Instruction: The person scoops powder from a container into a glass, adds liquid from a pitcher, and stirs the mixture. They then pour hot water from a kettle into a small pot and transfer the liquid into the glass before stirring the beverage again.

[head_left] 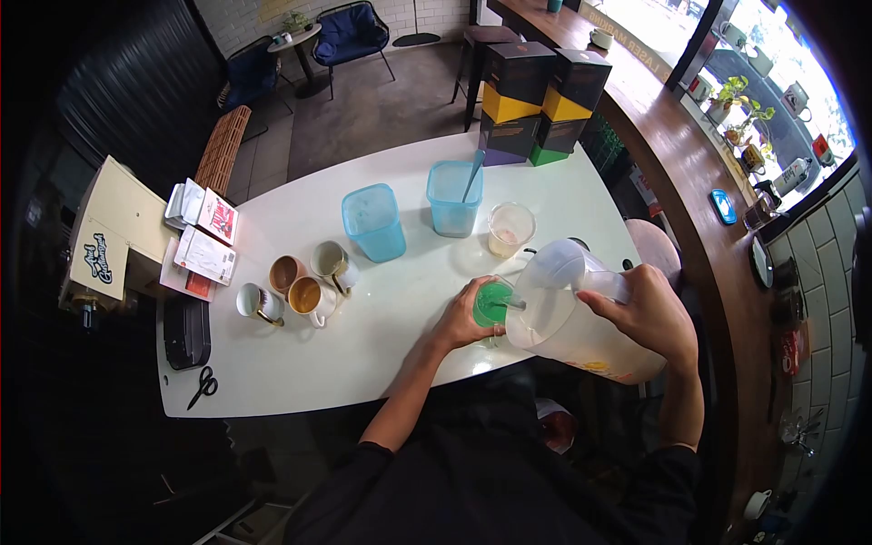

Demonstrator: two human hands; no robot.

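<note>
My left hand [463, 318] is wrapped around the side of a glass [491, 307] of green liquid near the table's front edge. In my right hand [652, 313] is the handle of a large translucent plastic pitcher [568, 318], tilted left so that its lip comes right at the glass rim. A stream shows between lip and glass. Beyond them stands a clear plastic cup [511, 232] with a little pale stuff inside. Two light-blue plastic tubs, one plain [375, 232] and one [452, 204] holding a blue-grey utensil [473, 177], sit farther back.
Several mugs [311, 298] cluster left of centre on the white table [254, 372]. Scissors [203, 387], a black case [188, 331] and card packets [207, 254] lie along the left edge. Dark boxes [520, 104] are stacked at the far right; a wooden counter [699, 173] runs alongside.
</note>
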